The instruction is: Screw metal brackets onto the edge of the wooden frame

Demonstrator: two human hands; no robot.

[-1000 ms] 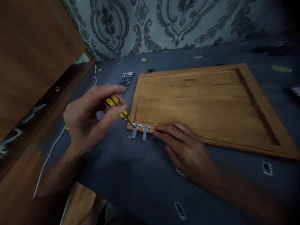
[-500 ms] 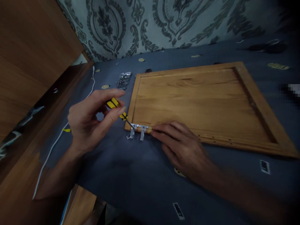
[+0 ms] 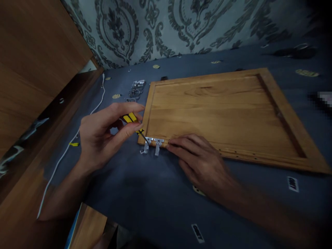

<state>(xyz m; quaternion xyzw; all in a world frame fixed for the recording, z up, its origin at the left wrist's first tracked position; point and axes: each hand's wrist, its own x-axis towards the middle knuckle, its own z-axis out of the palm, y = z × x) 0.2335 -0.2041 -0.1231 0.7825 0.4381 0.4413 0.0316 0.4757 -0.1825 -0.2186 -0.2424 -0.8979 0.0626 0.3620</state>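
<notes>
A wooden framed panel [image 3: 220, 107] lies flat on a dark blue patterned cloth [image 3: 155, 197]. Two small silver metal brackets [image 3: 152, 144] sit at the panel's near left corner. My left hand [image 3: 103, 136] pinches a yellow and black screwdriver [image 3: 131, 119], whose tip rests at the left bracket. My right hand [image 3: 199, 160] lies palm down on the panel's near edge, its fingertips pressed together just right of the brackets.
More silver metal hardware [image 3: 136, 89] lies beyond the panel's left corner. A white cable [image 3: 75, 138] runs along the cloth's left side. Wooden furniture [image 3: 33, 69] stands at the left, patterned wallpaper [image 3: 168, 24] behind. A wooden piece [image 3: 88, 226] shows at the bottom left.
My left hand has shifted slightly right toward the panel and turned the screwdriver between its fingers. My right hand stays on the panel's edge.
</notes>
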